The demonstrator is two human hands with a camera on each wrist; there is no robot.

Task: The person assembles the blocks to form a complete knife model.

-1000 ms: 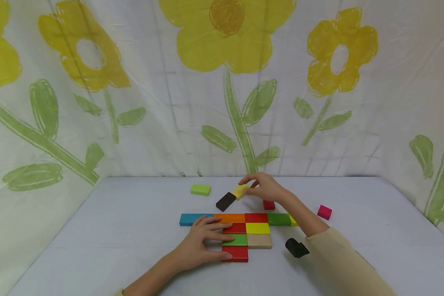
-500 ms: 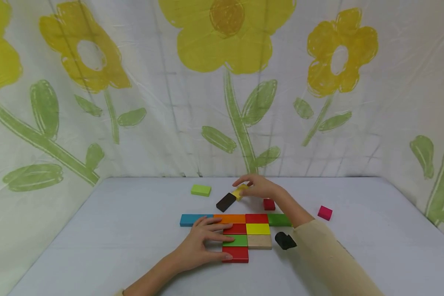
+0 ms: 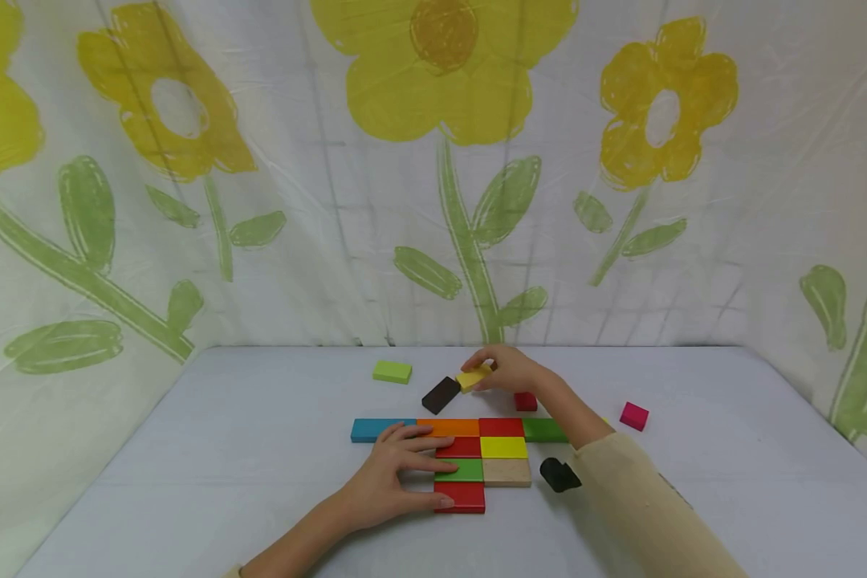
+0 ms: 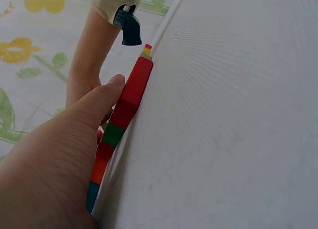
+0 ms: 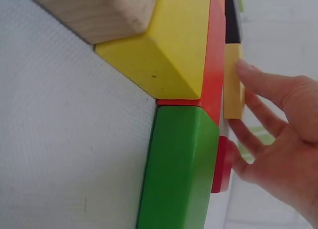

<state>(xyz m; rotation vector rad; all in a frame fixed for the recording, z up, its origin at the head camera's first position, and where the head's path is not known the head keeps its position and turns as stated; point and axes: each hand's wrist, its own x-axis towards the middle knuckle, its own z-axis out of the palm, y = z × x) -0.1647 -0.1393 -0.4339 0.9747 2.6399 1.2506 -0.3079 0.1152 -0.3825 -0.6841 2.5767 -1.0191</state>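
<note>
My left hand lies with spread fingers across a group of flat coloured blocks, its thumb on the front red block and fingertips over the light green block and another red block. Farther back, my right hand pinches a pale yellow block between thumb and fingers. That block's corner is close to a dark brown block. In the right wrist view, the thumb lies on the face of the pale yellow block.
A row of blue, orange, red and green blocks heads the group. Bright yellow and plain wood blocks adjoin it. Loose blocks lie around: lime, red, pink. A black wrist camera hangs below the right sleeve.
My right hand has moved slightly left and down and taken hold of the pale yellow block, which has turned a little. My left hand has stayed in place.
</note>
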